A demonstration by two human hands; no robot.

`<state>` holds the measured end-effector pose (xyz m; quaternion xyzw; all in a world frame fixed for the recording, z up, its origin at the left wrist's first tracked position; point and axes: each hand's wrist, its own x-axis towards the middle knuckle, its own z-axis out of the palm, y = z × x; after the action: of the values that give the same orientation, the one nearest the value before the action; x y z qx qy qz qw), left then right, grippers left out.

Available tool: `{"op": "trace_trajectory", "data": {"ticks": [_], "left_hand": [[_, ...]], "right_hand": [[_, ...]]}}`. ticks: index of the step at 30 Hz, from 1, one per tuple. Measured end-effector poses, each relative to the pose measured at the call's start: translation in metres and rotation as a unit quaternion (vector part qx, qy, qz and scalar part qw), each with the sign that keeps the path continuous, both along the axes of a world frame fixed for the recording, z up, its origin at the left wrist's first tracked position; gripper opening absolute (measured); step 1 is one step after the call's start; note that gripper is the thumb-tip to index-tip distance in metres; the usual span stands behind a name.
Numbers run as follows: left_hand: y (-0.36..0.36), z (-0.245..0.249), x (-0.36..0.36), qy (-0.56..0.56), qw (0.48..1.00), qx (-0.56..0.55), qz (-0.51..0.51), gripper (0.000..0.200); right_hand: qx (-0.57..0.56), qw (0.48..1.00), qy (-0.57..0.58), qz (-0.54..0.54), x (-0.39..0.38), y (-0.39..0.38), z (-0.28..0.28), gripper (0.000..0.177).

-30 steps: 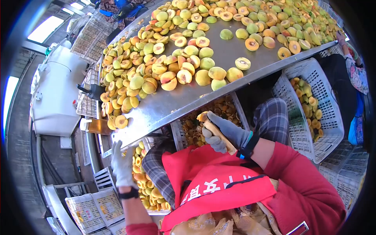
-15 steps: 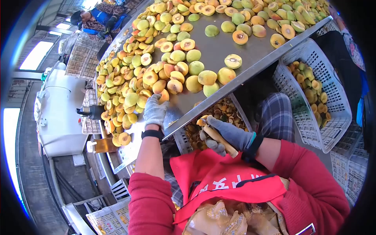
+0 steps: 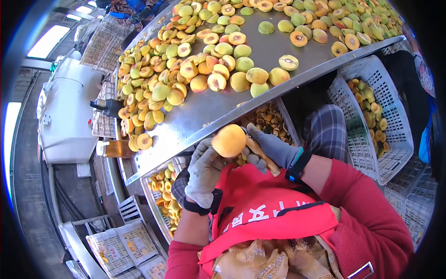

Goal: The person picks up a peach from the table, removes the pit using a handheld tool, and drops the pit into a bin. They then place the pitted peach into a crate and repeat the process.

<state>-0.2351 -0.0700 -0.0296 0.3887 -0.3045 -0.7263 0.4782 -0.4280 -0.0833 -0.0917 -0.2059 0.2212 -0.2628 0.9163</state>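
Observation:
In front of the red apron, my left hand, in a grey work glove, grips a yellow-orange peach half with its rounded skin side facing up. Close against the fruit's right side, my gloved right hand is wrapped round a tool with a wooden handle; the tool's working end is hidden behind the peach. Beyond both hands, many cut peach halves are heaped on the metal table, some with the cut face up.
Below the table edge sits a crate of dark pits and scraps. A white crate on the right and another crate at lower left hold peach halves. A white tank stands at left. Another person is at the far side.
My left hand has moved from the pile on the table back to my body, now holding a peach half. My right hand keeps the tool; the orange piece at its tip no longer shows.

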Motion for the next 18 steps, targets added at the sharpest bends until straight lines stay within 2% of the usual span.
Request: {"op": "trace_trajectory", "data": {"ticks": [1, 3, 4, 5, 6, 8, 9, 11, 13, 14, 17, 18], "left_hand": [[0.003, -0.001, 0.001, -0.017, 0.999, 0.002, -0.03, 0.02], [0.003, -0.01, -0.004, -0.057, 0.998, -0.016, -0.018, 0.02], [0.002, -0.011, -0.005, -0.04, 0.999, 0.002, -0.017, 0.02], [0.004, -0.016, -0.013, -0.009, 0.999, 0.006, 0.033, 0.02], [0.003, -0.043, -0.014, 0.037, 0.995, 0.061, 0.063, 0.023], [0.005, -0.057, -0.027, 0.029, 0.984, 0.135, 0.116, 0.03], [0.006, -0.044, -0.042, -0.004, 0.972, 0.116, 0.203, 0.029], [-0.007, -0.032, -0.035, 0.023, 0.981, 0.137, 0.132, 0.027], [-0.029, -0.036, -0.034, 0.018, 0.971, 0.099, 0.216, 0.026], [-0.037, -0.039, -0.029, 0.051, 0.97, 0.085, 0.221, 0.026], [-0.044, -0.038, -0.035, -0.011, 0.969, 0.076, 0.236, 0.027], [-0.042, -0.038, -0.039, -0.02, 0.972, 0.058, 0.225, 0.028]], "right_hand": [[-0.028, 0.999, 0.014, -0.007, 0.002, 0.004, -0.001, 0.064], [-0.087, 0.995, 0.042, -0.021, 0.006, 0.009, 0.002, 0.065], [-0.086, 0.995, 0.039, -0.025, 0.004, 0.008, 0.005, 0.06], [-0.062, 0.994, 0.062, -0.059, 0.01, 0.009, 0.008, 0.056], [-0.037, 0.991, 0.086, -0.092, 0.022, 0.011, 0.016, 0.052], [0.053, 0.982, 0.126, -0.128, 0.028, 0.014, 0.003, 0.039], [0.114, 0.983, 0.059, -0.128, 0.025, 0.011, -0.013, 0.035], [0.11, 0.973, 0.037, -0.201, 0.025, 0.014, 0.005, 0.031], [0.099, 0.97, 0.03, -0.219, 0.029, 0.014, -0.005, 0.029], [0.09, 0.969, 0.025, -0.228, 0.031, 0.012, -0.008, 0.028], [0.133, 0.964, 0.026, -0.228, 0.045, 0.012, 0.01, 0.029], [0.113, 0.98, 0.006, -0.162, 0.041, 0.012, -0.015, 0.031]]}}
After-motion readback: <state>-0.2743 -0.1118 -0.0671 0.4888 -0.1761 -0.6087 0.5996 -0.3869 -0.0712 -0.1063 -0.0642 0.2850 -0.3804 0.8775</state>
